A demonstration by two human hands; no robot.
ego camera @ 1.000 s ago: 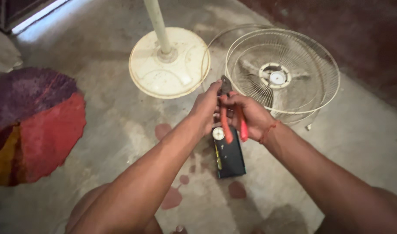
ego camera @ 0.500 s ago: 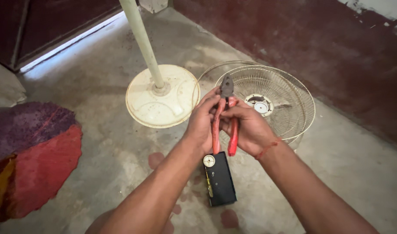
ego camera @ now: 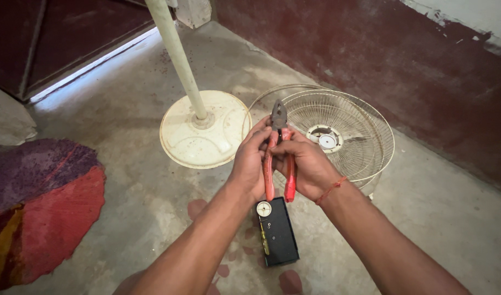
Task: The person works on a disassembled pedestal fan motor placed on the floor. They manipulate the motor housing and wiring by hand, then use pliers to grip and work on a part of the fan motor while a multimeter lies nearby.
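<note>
Both my hands hold a pair of pliers (ego camera: 278,155) with red handles and dark metal jaws pointing away from me. My left hand (ego camera: 250,161) grips the left handle near the joint. My right hand (ego camera: 308,166) wraps the right handle and wears a red thread at the wrist. The jaws look closed. Right below the pliers, on the concrete floor, lies a small black box (ego camera: 277,232) with a round white dial at its near end.
A cream fan stand with a round base (ego camera: 204,131) and upright pole (ego camera: 176,54) is ahead. A wire fan guard (ego camera: 343,131) lies beside it on the floor. A dark red wall (ego camera: 381,60) runs behind. A red and purple mat (ego camera: 40,207) lies left.
The view has tilted up and drawn in, so the wall and pole show more. My hands keep hold of the pliers above the black box, with little change in grip.
</note>
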